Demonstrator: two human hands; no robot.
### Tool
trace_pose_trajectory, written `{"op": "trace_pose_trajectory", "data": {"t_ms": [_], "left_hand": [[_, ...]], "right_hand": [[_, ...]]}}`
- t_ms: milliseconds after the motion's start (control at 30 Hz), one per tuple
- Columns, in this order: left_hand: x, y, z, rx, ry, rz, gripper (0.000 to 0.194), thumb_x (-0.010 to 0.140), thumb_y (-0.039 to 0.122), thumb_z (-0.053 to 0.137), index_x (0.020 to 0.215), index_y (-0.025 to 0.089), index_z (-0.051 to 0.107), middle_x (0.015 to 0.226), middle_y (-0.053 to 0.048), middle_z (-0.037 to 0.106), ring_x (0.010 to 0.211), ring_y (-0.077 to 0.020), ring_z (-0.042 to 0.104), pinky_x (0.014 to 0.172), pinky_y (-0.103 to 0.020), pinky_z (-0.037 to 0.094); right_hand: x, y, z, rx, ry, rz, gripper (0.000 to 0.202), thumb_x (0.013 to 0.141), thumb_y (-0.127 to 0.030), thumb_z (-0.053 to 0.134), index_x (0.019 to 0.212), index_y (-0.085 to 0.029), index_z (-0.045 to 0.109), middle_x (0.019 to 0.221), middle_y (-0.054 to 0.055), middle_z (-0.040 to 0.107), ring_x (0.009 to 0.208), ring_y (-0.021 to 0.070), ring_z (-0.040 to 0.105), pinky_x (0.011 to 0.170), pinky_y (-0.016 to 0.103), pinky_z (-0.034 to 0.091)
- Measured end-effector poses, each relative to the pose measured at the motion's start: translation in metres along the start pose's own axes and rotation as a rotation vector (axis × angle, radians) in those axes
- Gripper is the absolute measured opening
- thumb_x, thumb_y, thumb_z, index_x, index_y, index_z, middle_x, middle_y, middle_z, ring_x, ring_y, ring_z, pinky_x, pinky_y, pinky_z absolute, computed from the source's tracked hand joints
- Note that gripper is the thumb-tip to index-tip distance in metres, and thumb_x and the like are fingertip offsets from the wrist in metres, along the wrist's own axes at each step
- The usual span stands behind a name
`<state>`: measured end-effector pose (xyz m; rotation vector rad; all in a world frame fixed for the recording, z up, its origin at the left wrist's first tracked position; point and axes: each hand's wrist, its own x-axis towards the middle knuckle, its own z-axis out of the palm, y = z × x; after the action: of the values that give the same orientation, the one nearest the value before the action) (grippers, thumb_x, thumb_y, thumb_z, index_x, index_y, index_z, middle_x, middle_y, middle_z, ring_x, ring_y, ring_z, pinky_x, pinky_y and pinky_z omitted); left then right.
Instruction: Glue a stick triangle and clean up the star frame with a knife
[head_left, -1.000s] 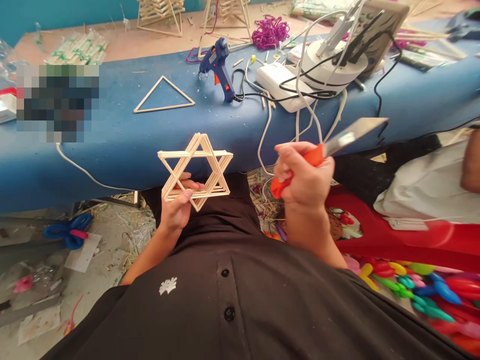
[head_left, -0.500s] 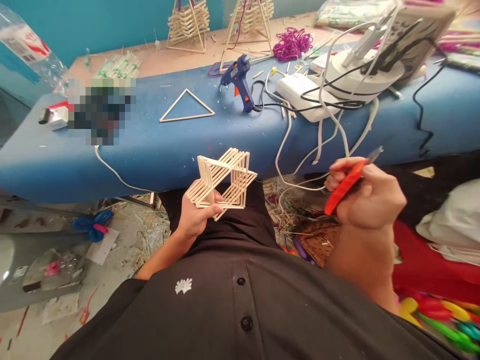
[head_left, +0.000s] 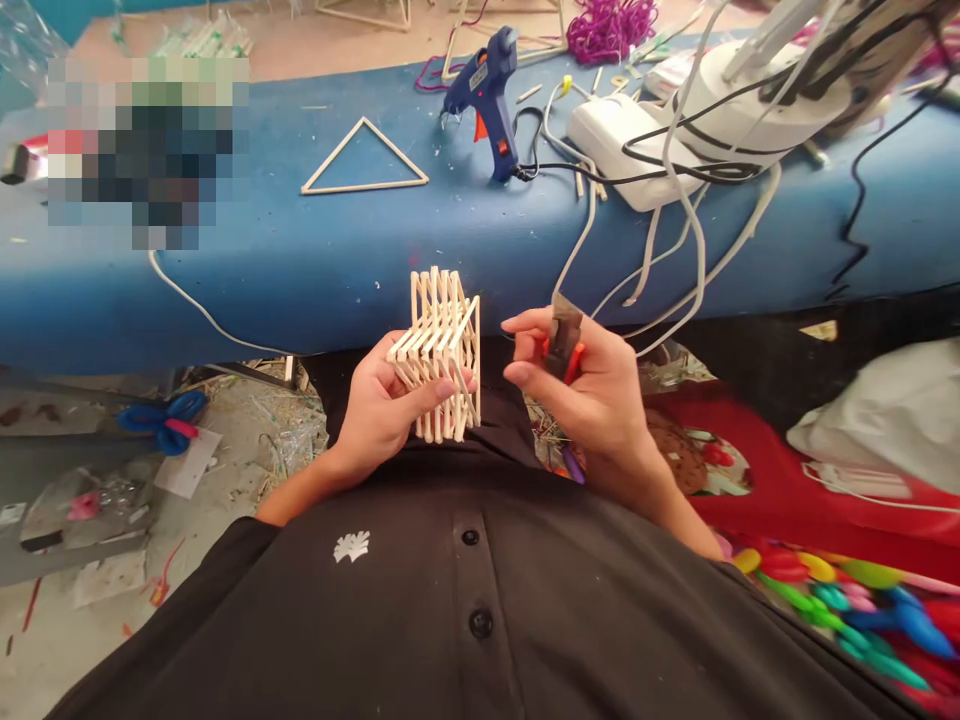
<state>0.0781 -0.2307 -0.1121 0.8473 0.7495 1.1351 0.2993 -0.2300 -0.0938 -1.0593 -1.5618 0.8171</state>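
While the left hand (head_left: 386, 400) clamps the layered stick frame (head_left: 439, 355) above the lap | right hand (head_left: 592, 385), apart from it, holds an orange-handled cutter (head_left: 564, 340), seemingly blade-up | stick triangle (head_left: 365, 186) lies left of the glue gun (head_left: 491, 105) on the blue surface (head_left: 330, 270)

A blue-topped table (head_left: 247, 290) spans the view, with a paler pinkish surface (head_left: 285, 45) behind it and a teal wall (head_left: 150, 8) at the upper left. Below, the grey floor (head_left: 247, 400) is littered with scraps; a red seat (head_left: 780, 440) stands at the right in fairly even light.
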Motion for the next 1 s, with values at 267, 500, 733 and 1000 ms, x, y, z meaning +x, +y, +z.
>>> {"op": "trace_pose_trajectory", "data": {"t_ms": [267, 500, 733, 1000], "left_hand": [[0.001, 0.006, -0.002, 0.103, -0.025, 0.007, 0.045, 0.081, 0.032, 0.101, 0.116, 0.02, 0.076, 0.11, -0.004, 0.085, 0.097, -0.0194, 0.082, 0.089, -0.028, 0.065], [-0.002, 0.019, -0.003, 0.058, -0.152, -0.036, 0.043, 0.085, 0.04, 0.097, 0.121, 0.019, 0.081, 0.118, -0.012, 0.085, 0.113, -0.034, 0.083, 0.098, -0.044, 0.069], [-0.007, 0.035, -0.011, 0.008, -0.17, -0.046, 0.051, 0.088, 0.038, 0.094, 0.133, 0.021, 0.079, 0.132, -0.016, 0.083, 0.124, -0.0381, 0.081, 0.083, -0.037, 0.074], [0.004, 0.024, -0.033, 0.109, -0.106, 0.167, 0.053, 0.085, 0.057, 0.091, 0.121, 0.019, 0.085, 0.115, -0.017, 0.087, 0.108, -0.0381, 0.086, 0.066, -0.035, 0.07]], "right_hand": [[0.016, -0.019, 0.028, -0.051, -0.102, -0.235, 0.021, 0.091, -0.038, 0.089, 0.083, -0.022, 0.077, 0.08, 0.001, 0.072, 0.066, 0.0123, 0.059, 0.063, 0.03, 0.049], [0.016, -0.022, 0.03, -0.062, -0.018, -0.221, 0.024, 0.094, -0.039, 0.086, 0.079, -0.023, 0.077, 0.075, 0.0, 0.069, 0.065, 0.013, 0.06, 0.06, 0.031, 0.047], [0.019, -0.025, 0.03, -0.063, 0.072, -0.212, 0.027, 0.093, -0.036, 0.086, 0.073, -0.023, 0.075, 0.071, 0.0, 0.067, 0.065, 0.014, 0.059, 0.061, 0.032, 0.045], [0.022, -0.022, 0.034, 0.191, 0.119, 0.063, 0.022, 0.08, -0.04, 0.097, 0.076, -0.023, 0.083, 0.061, -0.003, 0.069, 0.05, 0.01, 0.054, 0.049, 0.027, 0.043]]}}
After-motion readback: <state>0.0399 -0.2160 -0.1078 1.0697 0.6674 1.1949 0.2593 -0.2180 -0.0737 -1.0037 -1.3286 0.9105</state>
